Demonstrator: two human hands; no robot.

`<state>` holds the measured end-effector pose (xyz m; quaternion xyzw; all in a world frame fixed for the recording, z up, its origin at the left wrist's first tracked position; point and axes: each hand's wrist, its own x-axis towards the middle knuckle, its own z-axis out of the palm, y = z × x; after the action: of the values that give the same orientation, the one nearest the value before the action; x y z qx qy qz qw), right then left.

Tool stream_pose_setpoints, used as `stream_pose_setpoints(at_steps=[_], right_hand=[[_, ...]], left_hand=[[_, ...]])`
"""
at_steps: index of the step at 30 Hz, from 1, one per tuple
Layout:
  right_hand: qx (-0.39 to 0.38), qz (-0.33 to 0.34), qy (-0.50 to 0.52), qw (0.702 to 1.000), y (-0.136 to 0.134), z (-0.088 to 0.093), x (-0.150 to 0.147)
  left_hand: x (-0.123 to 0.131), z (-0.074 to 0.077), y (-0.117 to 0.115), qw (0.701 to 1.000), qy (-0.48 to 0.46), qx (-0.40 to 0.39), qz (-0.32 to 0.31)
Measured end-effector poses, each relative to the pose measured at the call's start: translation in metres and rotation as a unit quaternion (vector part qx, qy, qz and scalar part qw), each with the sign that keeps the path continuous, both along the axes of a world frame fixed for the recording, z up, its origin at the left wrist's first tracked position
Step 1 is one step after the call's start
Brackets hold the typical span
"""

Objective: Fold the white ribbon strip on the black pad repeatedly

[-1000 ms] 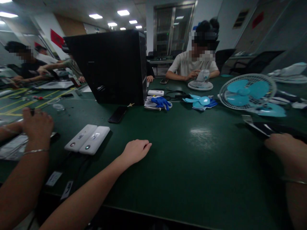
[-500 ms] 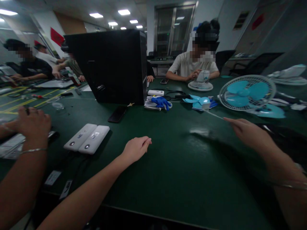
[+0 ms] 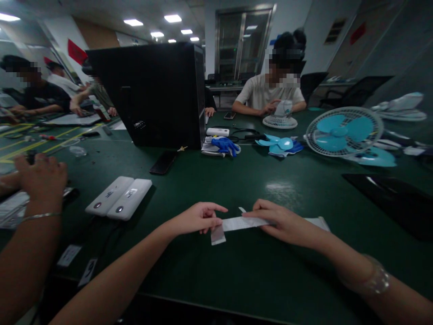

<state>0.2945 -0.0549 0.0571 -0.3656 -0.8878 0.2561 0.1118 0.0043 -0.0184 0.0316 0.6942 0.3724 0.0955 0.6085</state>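
A flat white strip (image 3: 238,223) with faint print stretches between my hands, low over the green table (image 3: 189,271). My left hand (image 3: 194,218) pinches its left end between thumb and curled fingers, the index finger stretched out. Below that thumb a short folded piece of the strip hangs down. My right hand (image 3: 282,222) grips the strip farther along, thumb underneath and fingers on top. Part of it passes hidden behind this hand, and the other end sticks out beyond the wrist.
Two white power banks (image 3: 119,198) and a dark phone (image 3: 163,162) lie left. Behind stand a black computer case (image 3: 152,95), blue gloves (image 3: 226,146), blue fan blades (image 3: 279,142) and a fan (image 3: 341,131). A black panel (image 3: 389,198) lies right. A co-worker's hand (image 3: 42,180) is at far left.
My right hand has come down and left with the strip, toward my left hand. My left hand has gone from closed, with nothing seen in it, to pinching the strip's end.
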Motion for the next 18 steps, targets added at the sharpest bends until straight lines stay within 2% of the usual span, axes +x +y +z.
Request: stream_pose_setpoints(at_steps=[7, 11, 13, 15, 17, 18], right_hand=[[-0.032, -0.002, 0.065, 0.997, -0.005, -0.008, -0.008], [-0.057, 0.003, 0.04, 0.998, -0.008, -0.007, -0.011], [-0.065, 0.005, 0.012, 0.998, -0.002, -0.007, -0.003], [-0.033, -0.033, -0.016, 0.999, 0.01, -0.008, 0.016], [0.048, -0.129, -0.046, 0.989, 0.027, -0.008, 0.047], [0.1, -0.198, -0.065, 0.973, 0.036, -0.008, 0.067]], left_hand=[[-0.001, -0.002, 0.002, 0.998, -0.001, -0.027, -0.049], [-0.002, -0.007, 0.003, 0.999, -0.005, -0.01, -0.048], [-0.003, -0.009, 0.003, 0.999, 0.003, -0.004, -0.048], [-0.004, -0.011, 0.004, 0.998, 0.012, -0.001, -0.056], [-0.005, -0.01, 0.004, 0.998, 0.02, 0.002, -0.065], [-0.005, -0.01, 0.004, 0.997, 0.023, 0.003, -0.067]])
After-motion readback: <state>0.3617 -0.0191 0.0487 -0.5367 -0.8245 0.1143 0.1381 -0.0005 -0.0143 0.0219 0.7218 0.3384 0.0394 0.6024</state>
